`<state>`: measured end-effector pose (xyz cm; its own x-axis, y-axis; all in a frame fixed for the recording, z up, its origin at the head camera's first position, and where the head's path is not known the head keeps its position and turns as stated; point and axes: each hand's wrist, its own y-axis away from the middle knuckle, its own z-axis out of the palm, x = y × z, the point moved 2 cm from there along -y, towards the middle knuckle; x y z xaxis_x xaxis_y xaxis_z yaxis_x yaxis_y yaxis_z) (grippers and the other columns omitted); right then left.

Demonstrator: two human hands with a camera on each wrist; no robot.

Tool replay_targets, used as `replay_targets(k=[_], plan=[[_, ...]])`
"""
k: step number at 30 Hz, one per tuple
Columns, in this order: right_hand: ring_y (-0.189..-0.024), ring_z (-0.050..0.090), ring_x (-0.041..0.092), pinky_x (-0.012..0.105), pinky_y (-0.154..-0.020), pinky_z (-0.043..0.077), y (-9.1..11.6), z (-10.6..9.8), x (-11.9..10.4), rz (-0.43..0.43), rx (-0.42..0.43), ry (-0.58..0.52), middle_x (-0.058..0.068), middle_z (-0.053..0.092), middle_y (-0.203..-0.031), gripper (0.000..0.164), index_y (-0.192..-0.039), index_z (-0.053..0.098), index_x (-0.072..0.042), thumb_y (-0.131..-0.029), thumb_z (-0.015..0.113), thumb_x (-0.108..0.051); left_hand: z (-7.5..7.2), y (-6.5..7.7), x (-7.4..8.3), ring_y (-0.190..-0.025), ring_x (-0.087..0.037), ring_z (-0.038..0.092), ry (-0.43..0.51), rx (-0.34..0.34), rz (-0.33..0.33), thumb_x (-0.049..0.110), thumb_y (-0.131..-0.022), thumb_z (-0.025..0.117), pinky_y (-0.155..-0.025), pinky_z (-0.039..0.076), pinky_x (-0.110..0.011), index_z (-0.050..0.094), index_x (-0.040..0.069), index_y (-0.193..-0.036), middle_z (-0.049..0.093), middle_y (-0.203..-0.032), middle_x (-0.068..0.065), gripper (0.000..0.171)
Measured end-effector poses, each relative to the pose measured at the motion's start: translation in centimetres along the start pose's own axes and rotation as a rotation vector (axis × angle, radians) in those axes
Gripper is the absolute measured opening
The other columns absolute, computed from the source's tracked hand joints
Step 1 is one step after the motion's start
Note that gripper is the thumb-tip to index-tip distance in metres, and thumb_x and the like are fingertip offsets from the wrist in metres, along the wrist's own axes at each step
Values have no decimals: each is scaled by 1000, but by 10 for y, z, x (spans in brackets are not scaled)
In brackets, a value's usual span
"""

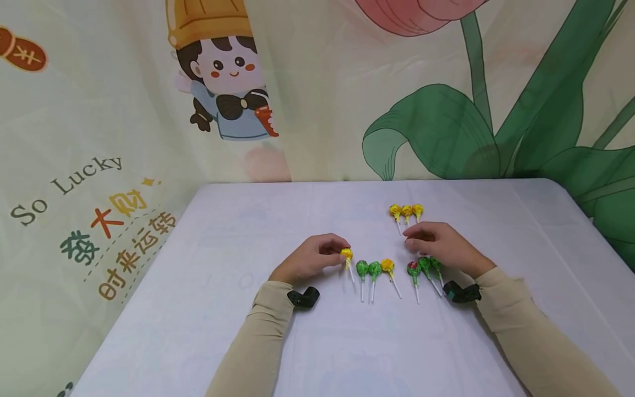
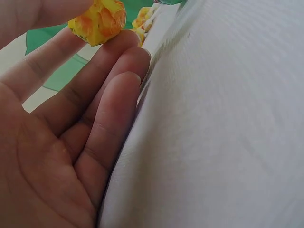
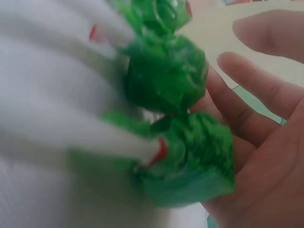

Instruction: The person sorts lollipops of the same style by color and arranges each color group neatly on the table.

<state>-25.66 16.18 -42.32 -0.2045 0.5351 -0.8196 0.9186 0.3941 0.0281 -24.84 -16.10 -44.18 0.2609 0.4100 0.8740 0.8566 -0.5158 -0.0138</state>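
Beige sleeves (image 1: 248, 347) cross a desk (image 1: 377, 353): left hand (image 1: 315, 258) pinching a yellow lollipop (image 1: 346, 253) beside two green lollipops (image 1: 362, 268), right hand (image 1: 444, 245) empty, fingers (image 3: 256, 78) parted. Likely light, slick-wrapped, it suits a grip at its head.

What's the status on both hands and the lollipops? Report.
Left hand pinches one yellow lollipop. Right hand empty, near three yellow lollipops. Possibly in its way: two green lollipops close by.
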Motion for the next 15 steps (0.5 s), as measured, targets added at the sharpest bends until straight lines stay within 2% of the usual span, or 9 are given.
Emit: replay_targets(k=[8,15], plan=[[-98,60,23,38,-86,52,-1,8,-6,-58,-24,83,3,68,-112,32,-123,68,-9,-97,68,-28,2,-2,2,-101,-19,61,3,21,-1,28,-95,69,-85,50,-37,69,24,-119,68,-110,3,24],[-90,61,20,33,-81,54,0,20,-10,-63,-57,108,3,67,-108,31,-123,68,-7,-96,69,-23,2,0,4,-94,-21,64,27,52,-11,26,-96,68,-79,52,-38,68,18,-124,68,-111,0,30]])
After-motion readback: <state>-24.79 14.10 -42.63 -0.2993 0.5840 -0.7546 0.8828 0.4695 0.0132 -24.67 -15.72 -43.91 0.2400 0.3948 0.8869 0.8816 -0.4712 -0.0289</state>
